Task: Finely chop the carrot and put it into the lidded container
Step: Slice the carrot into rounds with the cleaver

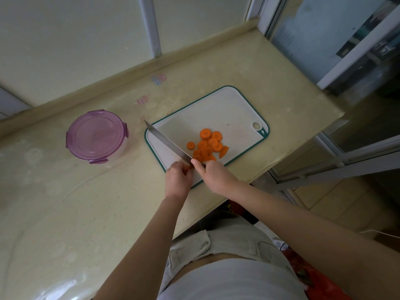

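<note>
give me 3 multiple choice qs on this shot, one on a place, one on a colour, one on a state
1. Where does the container stand?
A) on the cutting board
B) on the counter, left of the cutting board
C) in a hand

2. What colour is its lid?
A) purple
B) green
C) orange

3. What state is the carrot in?
A) whole
B) round slices
C) inside the container

Answers:
1 B, it sits on the counter, apart from the board.
2 A, the lid is translucent purple.
3 B, slices lie piled on the board beside the knife that the right hand grips.
</note>
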Available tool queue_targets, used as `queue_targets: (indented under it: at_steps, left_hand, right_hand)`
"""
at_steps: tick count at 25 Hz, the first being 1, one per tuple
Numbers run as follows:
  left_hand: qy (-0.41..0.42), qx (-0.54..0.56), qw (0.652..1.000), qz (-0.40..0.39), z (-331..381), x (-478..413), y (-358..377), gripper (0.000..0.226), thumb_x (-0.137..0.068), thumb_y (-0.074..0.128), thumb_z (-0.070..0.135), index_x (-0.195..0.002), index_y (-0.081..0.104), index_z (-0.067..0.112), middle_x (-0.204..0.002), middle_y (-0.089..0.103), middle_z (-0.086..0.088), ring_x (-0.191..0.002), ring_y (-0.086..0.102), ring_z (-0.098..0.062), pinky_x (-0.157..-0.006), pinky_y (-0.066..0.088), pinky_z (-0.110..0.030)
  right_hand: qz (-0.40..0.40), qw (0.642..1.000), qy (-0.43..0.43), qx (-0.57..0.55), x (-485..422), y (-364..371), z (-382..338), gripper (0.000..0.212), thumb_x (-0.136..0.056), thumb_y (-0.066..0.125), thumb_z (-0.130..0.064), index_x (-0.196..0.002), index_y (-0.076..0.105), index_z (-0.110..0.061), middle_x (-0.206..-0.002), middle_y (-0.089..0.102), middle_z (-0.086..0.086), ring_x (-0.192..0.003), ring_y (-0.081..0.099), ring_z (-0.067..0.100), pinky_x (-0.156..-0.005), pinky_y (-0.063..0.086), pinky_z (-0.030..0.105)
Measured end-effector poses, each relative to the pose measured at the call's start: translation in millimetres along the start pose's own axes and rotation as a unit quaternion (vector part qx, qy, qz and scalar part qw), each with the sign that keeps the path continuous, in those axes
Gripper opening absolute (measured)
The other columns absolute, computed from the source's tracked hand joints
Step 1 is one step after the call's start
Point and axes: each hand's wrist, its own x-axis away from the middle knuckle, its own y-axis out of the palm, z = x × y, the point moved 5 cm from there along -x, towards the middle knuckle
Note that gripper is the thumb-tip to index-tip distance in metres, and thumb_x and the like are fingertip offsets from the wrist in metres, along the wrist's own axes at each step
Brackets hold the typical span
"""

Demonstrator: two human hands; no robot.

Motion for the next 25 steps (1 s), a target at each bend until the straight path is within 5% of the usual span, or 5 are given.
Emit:
queue_targets:
  at_steps: [11, 16, 25]
  left_hand:
    - [0.038, 0.016, 0.999, -0.007, 1, 5, -2, 0.005, -0.086, 0.059, 0.006, -0.084, 0.063, 0.008, -0.081, 0.056, -0.003, -0.068, 0.047, -0.01, -0.062, 0.037, -0.002]
    - [0.023, 0.012, 1.0, -0.008, 2, 6, -3, 0.007, -0.085, 0.06, 0.008, -0.092, 0.06, 0.007, -0.087, 0.058, -0.003, -0.076, 0.052, -0.014, -0.063, 0.036, -0.009]
    - [0.026, -0.006, 1.0, -0.016, 3, 3, 0, 0.007, -0.088, 0.059, 0.01, -0.094, 0.063, 0.007, -0.088, 0.058, -0.006, -0.076, 0.05, -0.014, -0.06, 0.034, -0.008]
  right_hand:
    - [0.002, 0.998, 0.025, -0.05, -9, -1, 10, 0.057, -0.1, 0.03, -0.047, -0.054, 0.038, -0.014, -0.055, 0.044, 0.002, -0.053, 0.044, 0.014, -0.061, 0.034, 0.03]
    - [-0.004, 0.985, 0.09, -0.148, -15, -1, 21, 0.06, -0.098, 0.027, -0.054, -0.057, 0.038, -0.012, -0.052, 0.04, 0.002, -0.044, 0.036, 0.014, -0.047, 0.028, 0.025]
    - [-0.011, 0.989, 0.055, -0.137, -7, 1, 16, 0.059, -0.099, 0.027, -0.052, -0.054, 0.034, -0.013, -0.049, 0.037, 0.0, -0.043, 0.036, 0.012, -0.047, 0.028, 0.025]
